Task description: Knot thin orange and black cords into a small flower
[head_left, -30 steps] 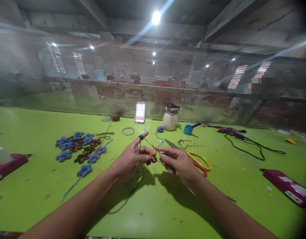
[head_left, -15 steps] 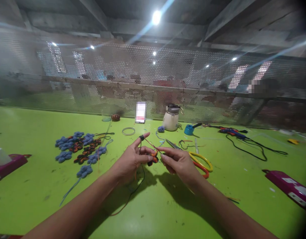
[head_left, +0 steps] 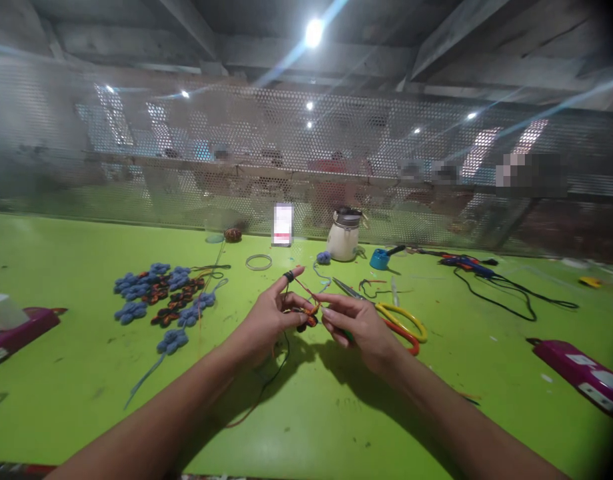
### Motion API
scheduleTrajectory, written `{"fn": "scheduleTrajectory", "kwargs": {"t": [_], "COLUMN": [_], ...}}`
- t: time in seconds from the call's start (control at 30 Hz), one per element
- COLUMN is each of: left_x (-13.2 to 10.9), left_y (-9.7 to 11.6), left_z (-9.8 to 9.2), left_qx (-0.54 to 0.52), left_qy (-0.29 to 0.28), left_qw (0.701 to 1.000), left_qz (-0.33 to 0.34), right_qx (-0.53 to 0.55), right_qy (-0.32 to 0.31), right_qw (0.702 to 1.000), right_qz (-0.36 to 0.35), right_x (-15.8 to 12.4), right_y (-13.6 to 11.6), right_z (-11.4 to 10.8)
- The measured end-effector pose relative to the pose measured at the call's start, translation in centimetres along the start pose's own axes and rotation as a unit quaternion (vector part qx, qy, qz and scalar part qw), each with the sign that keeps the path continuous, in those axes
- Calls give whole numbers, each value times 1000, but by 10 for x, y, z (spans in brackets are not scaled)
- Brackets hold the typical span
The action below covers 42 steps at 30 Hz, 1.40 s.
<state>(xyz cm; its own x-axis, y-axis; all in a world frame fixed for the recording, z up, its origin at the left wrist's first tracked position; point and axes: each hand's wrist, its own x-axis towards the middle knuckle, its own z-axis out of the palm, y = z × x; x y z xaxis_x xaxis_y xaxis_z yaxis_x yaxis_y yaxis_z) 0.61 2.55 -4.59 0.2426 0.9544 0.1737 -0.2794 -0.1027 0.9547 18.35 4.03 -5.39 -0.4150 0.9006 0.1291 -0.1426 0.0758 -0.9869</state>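
My left hand (head_left: 279, 312) pinches a small black-and-orange crocheted flower (head_left: 309, 321) between thumb and fingers. Its index finger points up, with dark yarn wound round it. From that finger a taut strand of yarn (head_left: 303, 285) runs down to the flower. My right hand (head_left: 354, 323) is closed just right of the flower, fingertips at the working yarn. It grips a crochet hook, mostly hidden, with a bit of green handle (head_left: 348, 336) showing below the fingers. A loose yarn tail hangs under my left hand onto the green table (head_left: 286, 447).
Blue crocheted flowers (head_left: 172, 341) and black-orange ones lie left. Scissors (head_left: 404, 321) with yellow and orange handles lie beside my right hand. Behind stand a phone (head_left: 282, 225), a pale jar (head_left: 343, 241) and a blue pot (head_left: 379, 259). Purple power strips (head_left: 576, 373) sit at both sides.
Both hands stay close together at the flower. My right fingers have turned slightly, and the green handle now shows below them. The view has shifted a little.
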Motion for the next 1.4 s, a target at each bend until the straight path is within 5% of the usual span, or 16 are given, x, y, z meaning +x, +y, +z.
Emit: {"fn": "scheduleTrajectory", "kwargs": {"t": [0.37,0.9,1.4], "left_x": [-2,2,1], "left_y": [10,3,8], "left_z": [-1,-10,-7], "left_qx": [-74,-58,-43], "left_qy": [24,-5,1], "left_qw": [993,995,994], "left_qz": [-88,-84,-96], "right_qx": [-18,-46,-108], "right_qy": [-3,-3,-70], "right_qw": [1000,999,991], "right_qz": [-13,-17,31], "right_x": [-1,2,1], "right_y": [-1,-4,-16], "right_z": [-2,-5,-18]}}
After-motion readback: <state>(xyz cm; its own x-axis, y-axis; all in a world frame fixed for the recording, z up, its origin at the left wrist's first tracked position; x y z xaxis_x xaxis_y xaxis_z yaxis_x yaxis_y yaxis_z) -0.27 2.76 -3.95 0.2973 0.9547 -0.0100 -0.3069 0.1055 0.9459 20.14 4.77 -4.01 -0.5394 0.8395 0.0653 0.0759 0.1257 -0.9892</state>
